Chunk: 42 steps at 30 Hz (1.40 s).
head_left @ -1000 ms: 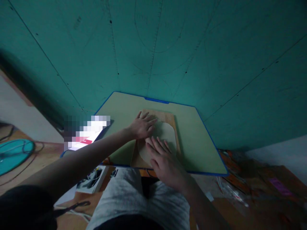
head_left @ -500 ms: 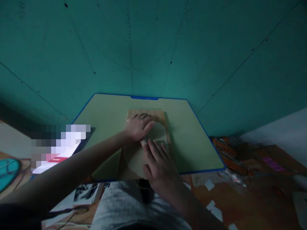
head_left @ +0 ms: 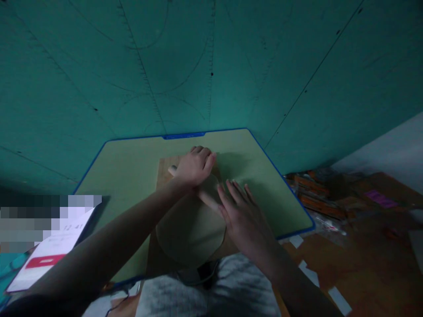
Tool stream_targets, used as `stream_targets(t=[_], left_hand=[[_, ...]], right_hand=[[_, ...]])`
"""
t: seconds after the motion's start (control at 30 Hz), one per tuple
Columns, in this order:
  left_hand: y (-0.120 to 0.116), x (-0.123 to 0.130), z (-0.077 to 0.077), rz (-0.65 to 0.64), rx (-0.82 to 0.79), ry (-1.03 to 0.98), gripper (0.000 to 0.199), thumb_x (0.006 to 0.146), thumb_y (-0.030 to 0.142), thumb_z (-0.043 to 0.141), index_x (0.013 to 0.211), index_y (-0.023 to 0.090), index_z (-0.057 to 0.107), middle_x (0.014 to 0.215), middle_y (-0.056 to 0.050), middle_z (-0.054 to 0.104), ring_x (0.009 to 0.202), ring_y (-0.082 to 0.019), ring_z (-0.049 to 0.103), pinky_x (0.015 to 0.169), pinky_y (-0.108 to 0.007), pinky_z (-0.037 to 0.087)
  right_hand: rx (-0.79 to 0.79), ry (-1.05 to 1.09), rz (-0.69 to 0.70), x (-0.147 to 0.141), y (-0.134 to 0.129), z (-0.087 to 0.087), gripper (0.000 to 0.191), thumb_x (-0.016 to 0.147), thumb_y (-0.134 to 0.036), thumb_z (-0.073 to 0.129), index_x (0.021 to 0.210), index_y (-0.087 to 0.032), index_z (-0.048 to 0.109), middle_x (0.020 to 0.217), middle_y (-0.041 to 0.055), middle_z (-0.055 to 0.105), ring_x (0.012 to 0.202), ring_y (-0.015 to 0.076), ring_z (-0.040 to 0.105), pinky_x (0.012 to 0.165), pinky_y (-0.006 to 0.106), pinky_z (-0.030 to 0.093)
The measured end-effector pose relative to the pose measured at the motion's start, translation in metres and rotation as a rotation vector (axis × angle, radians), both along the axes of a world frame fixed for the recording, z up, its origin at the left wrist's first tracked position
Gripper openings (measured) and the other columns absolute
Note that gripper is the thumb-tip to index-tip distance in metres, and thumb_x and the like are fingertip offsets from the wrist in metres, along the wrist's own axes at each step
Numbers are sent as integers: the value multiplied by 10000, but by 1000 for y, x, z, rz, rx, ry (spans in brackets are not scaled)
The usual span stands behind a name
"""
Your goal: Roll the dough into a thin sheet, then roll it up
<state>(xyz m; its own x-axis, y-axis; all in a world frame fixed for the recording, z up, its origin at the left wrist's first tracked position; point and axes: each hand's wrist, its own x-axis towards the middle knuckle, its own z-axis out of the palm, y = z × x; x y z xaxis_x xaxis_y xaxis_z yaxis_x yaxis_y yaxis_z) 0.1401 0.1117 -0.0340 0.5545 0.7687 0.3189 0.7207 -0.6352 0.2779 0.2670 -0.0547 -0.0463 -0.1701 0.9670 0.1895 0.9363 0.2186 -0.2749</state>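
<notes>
Found the rolling pin directly beneath the left grip, its long axis aslant from far left to near right. Saw a short bare tip emerging on the far-left side of that hand and a longer bare stretch on the other, pointing toward the right grip. Judged the left nearer, covering the pin's middle; placed the right at the near-right end, thumb side against or over it, without being able to tell which.

Could not tell about the left grip, whether clamped round the pin or merely pressing on it, with the curled fingertips turned down out of view. Read the right grip as unclosed, fingers long, slightly apart and reaching forward past the board's edge, above the tabletop.

Looked slim, pale and straight, evenly thick as far as visible, with a blunt far end. Lay across the far part of a thin dough sheet, smooth, off-white and roundish, shaded by the arms. Noted the wooden board under the sheet, on the blue-rimmed tabletop, and a lit smartphone near the left edge, partly masked.
</notes>
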Motion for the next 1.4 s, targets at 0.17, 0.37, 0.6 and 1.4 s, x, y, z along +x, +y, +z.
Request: stream_targets(t=[0.17,0.37,0.6,1.4], left_hand=[[-8,-13,-2,-28,-10,-15,492,1048,363,213,966,166,656,996,-132,696,994,-273,631,899,-446,522],[-39,-81,-14,-389,40,180,575,1019,493,287,1358,126,572,1436,-197,578,1368,-355,484,1087,-550,426],[-13,-52,-9,-278,50,239,513,996,413,338,1354,138,580,1425,-181,579,1328,-352,516,1076,-550,432],[-1,-68,-13,49,57,278,444,1006,340,304,1185,140,658,1274,-168,671,1242,-341,584,1053,-507,461]], right_hand=[[-57,39,-13,-27,-8,0,671,978,-335,577,1519,15,390,1548,278,443,1461,391,400,1202,585,350],[-53,63,115,-42,-29,-5,764,938,-432,639,1546,-51,375,1631,247,301,1516,368,304,1226,558,320],[-69,8,22,-18,1,1,707,1000,-434,502,1576,-60,336,1630,261,299,1520,430,251,1227,615,236],[-135,-164,-123,17,65,0,663,1039,-572,287,1505,-145,488,1536,205,494,1422,366,444,1180,567,279]])
